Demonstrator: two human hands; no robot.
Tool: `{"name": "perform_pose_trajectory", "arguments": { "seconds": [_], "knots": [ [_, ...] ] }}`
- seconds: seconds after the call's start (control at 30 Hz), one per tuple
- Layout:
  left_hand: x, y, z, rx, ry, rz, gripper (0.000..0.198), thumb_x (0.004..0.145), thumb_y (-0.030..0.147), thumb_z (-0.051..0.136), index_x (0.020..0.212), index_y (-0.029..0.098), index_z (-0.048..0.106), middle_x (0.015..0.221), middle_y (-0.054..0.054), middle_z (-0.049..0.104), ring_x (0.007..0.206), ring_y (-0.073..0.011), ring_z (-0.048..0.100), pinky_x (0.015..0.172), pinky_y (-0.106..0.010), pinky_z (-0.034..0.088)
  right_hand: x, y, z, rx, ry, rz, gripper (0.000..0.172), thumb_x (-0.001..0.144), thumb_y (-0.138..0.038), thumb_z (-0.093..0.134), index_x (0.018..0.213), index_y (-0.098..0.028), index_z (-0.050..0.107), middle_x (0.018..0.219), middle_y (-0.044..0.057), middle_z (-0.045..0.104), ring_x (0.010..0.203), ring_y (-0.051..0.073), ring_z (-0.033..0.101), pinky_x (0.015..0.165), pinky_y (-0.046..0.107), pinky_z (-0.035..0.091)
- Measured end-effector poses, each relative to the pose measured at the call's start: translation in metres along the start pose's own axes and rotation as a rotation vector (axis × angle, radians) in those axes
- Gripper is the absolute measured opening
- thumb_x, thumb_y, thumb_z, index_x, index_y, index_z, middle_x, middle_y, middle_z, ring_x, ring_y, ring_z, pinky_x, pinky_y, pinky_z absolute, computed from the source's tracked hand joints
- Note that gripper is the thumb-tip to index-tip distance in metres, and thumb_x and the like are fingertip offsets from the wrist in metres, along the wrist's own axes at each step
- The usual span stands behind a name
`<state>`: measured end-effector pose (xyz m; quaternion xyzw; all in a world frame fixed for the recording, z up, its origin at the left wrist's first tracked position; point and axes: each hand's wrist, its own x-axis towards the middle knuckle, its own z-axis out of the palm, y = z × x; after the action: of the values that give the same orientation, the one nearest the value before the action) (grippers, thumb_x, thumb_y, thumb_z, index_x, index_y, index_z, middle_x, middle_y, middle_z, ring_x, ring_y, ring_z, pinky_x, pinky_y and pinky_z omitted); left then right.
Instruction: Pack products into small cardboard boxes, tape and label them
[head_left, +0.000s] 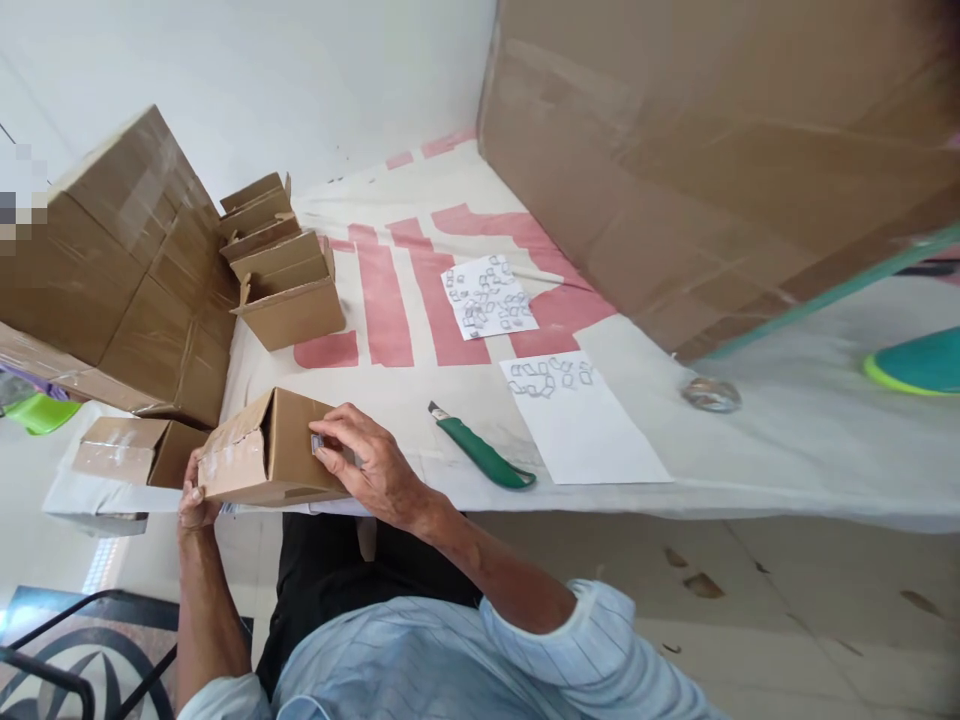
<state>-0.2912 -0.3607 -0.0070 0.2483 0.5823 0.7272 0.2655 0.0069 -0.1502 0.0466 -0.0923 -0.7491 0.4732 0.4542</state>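
A small closed cardboard box (296, 440) with tape over its flaps rests at the table's front edge. My left hand (196, 495) is wrapped around its left end, fingers partly hidden behind it. Against the box's right side, my right hand (371, 462) pinches a small printed sticker (317, 442) between thumb and fingers; its print is too small to read. To the right of that hand lies a green box cutter (484, 450) with its blade showing. Beyond it are a white sheet with several outlined stickers (592, 430) and a second, fuller sticker sheet (487, 297).
Open small boxes (292, 310) stand behind, beside a large taped carton (127, 270). Another small box (139, 450) sits at the left. A huge carton (712, 160) fills the back right. A roll of clear tape (711, 394) lies near the right.
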Motion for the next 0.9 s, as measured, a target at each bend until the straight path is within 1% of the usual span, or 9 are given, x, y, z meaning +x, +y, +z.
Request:
{"name": "perform_pose_trajectory", "arguments": {
  "seconds": [0.17, 0.27, 0.37, 0.53, 0.6, 0.73, 0.9],
  "knots": [
    [-0.002, -0.002, 0.004, -0.047, 0.030, -0.008, 0.074, 0.037, 0.053, 0.097, 0.103, 0.025, 0.078, 0.115, -0.009, 0.076, 0.113, -0.0328, 0.068, 0.097, -0.042, 0.056, -0.001, -0.005, 0.002, -0.011, 0.017, -0.006, 0.021, 0.102, -0.020, 0.060, 0.119, -0.023, 0.072, 0.107, 0.010, 0.068, 0.101, 0.022, 0.067, 0.091, 0.038, 0.060],
    [-0.003, -0.003, 0.007, -0.062, 0.034, -0.019, 0.074, 0.035, 0.054, 0.097, 0.099, 0.024, 0.077, 0.116, -0.011, 0.075, 0.119, -0.0369, 0.067, 0.102, -0.046, 0.055, -0.002, -0.006, 0.003, -0.011, 0.023, -0.010, 0.019, 0.102, -0.018, 0.060, 0.116, -0.023, 0.072, 0.106, 0.009, 0.068, 0.100, 0.021, 0.067, 0.091, 0.038, 0.059],
    [-0.004, -0.003, 0.008, -0.061, 0.053, -0.022, 0.076, 0.034, 0.055, 0.098, 0.100, 0.025, 0.077, 0.112, -0.010, 0.075, 0.115, -0.0380, 0.068, 0.101, -0.051, 0.055, -0.003, -0.007, 0.003, -0.016, 0.022, -0.008, 0.018, 0.102, -0.017, 0.060, 0.113, -0.024, 0.072, 0.106, 0.009, 0.068, 0.099, 0.021, 0.068, 0.089, 0.037, 0.059],
    [-0.005, -0.003, 0.010, -0.089, 0.074, -0.046, 0.076, 0.030, 0.053, 0.099, 0.099, 0.026, 0.079, 0.105, -0.008, 0.076, 0.109, -0.0347, 0.070, 0.097, -0.047, 0.057, -0.002, -0.009, 0.003, -0.013, 0.014, 0.010, 0.016, 0.101, -0.017, 0.059, 0.109, -0.024, 0.071, 0.104, 0.008, 0.068, 0.097, 0.020, 0.068, 0.088, 0.037, 0.059],
    [-0.005, -0.003, 0.011, -0.095, 0.079, -0.049, 0.076, 0.030, 0.053, 0.099, 0.098, 0.027, 0.080, 0.105, -0.008, 0.076, 0.108, -0.0351, 0.070, 0.096, -0.048, 0.058, -0.002, -0.009, 0.003, 0.003, 0.011, 0.020, 0.016, 0.101, -0.016, 0.059, 0.108, -0.025, 0.070, 0.102, 0.007, 0.068, 0.096, 0.020, 0.068, 0.086, 0.037, 0.059],
    [-0.004, -0.004, 0.013, -0.101, 0.076, -0.031, 0.075, 0.031, 0.055, 0.099, 0.098, 0.026, 0.080, 0.105, -0.009, 0.076, 0.111, -0.0377, 0.070, 0.099, -0.052, 0.058, 0.000, -0.009, 0.003, 0.054, 0.005, 0.031, 0.015, 0.099, -0.014, 0.058, 0.104, -0.024, 0.068, 0.099, 0.007, 0.068, 0.091, 0.020, 0.066, 0.080, 0.035, 0.058],
    [-0.004, -0.005, 0.013, -0.103, 0.057, -0.036, 0.076, 0.032, 0.054, 0.099, 0.100, 0.026, 0.080, 0.111, -0.009, 0.076, 0.116, -0.0395, 0.068, 0.102, -0.054, 0.057, 0.001, -0.009, 0.002, 0.084, -0.033, 0.069, 0.012, 0.098, -0.016, 0.058, 0.101, -0.024, 0.066, 0.096, 0.006, 0.067, 0.085, 0.019, 0.064, 0.076, 0.034, 0.057]
  ]
}}
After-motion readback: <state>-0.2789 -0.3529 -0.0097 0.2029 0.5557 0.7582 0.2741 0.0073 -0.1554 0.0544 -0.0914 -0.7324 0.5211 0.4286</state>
